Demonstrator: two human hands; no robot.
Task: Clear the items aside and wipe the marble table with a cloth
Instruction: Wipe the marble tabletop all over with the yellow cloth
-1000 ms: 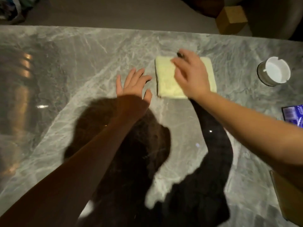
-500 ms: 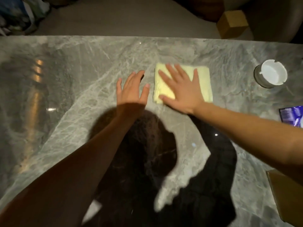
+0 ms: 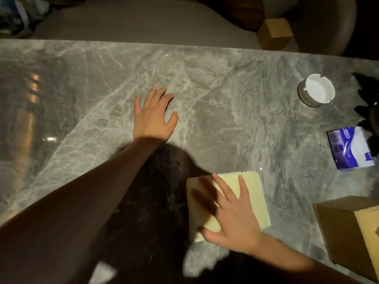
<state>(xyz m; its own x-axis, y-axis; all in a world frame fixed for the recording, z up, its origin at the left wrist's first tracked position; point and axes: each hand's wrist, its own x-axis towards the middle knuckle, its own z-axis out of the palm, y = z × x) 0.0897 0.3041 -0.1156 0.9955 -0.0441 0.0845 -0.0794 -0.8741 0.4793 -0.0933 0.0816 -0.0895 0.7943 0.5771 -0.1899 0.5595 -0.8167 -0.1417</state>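
Observation:
A folded pale yellow cloth lies flat on the grey marble table, near the front edge. My right hand presses flat on the cloth with fingers spread, covering its lower left part. My left hand rests palm down on the bare marble further back and to the left, fingers apart, holding nothing. Dark shadows of my arms and head fall across the table between the two hands.
A white ashtray stands at the right rear. A blue and white packet lies at the right edge, with a dark object beside it. A cardboard box sits at the front right. Beyond the far edge are a small brown box and a chair.
My right hand has dragged the cloth toward me, from the table's middle beside my left hand to the near edge. My left hand stays planted on the marble.

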